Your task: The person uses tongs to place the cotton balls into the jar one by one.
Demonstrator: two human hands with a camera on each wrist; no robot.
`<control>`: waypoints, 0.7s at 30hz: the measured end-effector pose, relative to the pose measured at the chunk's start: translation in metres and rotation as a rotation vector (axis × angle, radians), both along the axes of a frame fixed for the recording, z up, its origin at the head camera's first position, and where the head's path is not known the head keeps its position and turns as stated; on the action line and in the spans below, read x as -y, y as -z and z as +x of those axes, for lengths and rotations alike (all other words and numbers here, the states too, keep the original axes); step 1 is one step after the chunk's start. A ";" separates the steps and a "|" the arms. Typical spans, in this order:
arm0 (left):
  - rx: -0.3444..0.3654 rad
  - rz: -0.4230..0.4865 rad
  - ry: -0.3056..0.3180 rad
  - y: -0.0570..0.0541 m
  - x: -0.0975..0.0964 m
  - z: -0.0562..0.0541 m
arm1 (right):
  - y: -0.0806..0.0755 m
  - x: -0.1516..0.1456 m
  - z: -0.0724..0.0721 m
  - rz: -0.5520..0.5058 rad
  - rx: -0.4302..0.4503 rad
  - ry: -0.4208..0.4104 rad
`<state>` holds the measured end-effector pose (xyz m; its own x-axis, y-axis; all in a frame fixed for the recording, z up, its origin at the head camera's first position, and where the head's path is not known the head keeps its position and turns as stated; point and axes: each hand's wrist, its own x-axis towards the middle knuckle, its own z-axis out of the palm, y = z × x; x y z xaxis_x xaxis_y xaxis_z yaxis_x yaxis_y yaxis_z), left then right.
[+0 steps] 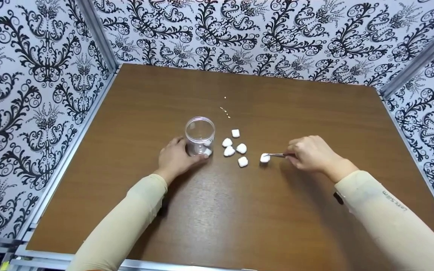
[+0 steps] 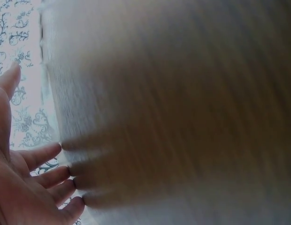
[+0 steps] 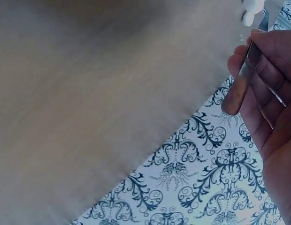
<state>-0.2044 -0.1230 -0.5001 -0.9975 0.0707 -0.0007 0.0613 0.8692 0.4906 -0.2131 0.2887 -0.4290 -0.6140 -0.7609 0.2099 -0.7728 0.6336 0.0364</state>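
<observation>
Five small white lumps lie loose in a cluster on a brown table, seen from above by the person working there. Taking this cluster as the centre of a clock, a clear jar stands upright just beside it, between 9 and 10 o'clock, with white showing through its lower wall. The left hand is at 9 o'clock, curved round the jar's lower part, its thumb across the near side; the left wrist view shows the four fingers slightly apart and the thumb well away from them. Between 3 and 4 o'clock, near the cluster, a sixth lump is held at the tip of metal tweezers, which reach toward 9 from the right hand. That hand's thumb and fingers pinch the tweezers, whose broad rounded end sticks out in the right wrist view. A few pale crumbs trail across the table near 12 o'clock. Cream sleeves cover both arms, the right sleeve bearing handwritten letters. Beyond the table's far edge at 12 o'clock rises a white wall covering with black swirling scrolls, repeated at the sides.
</observation>
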 end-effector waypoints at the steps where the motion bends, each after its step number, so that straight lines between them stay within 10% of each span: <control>1: 0.001 -0.001 0.000 0.000 0.000 0.000 | -0.001 0.002 -0.002 -0.001 -0.004 0.000; 21: -0.006 -0.016 -0.009 -0.001 -0.001 0.001 | -0.072 0.097 -0.044 -0.084 -0.100 -0.075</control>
<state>-0.2030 -0.1218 -0.4992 -0.9981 0.0615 0.0046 0.0563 0.8777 0.4759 -0.2573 0.1920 -0.3574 -0.5291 -0.7809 0.3320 -0.8131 0.5785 0.0650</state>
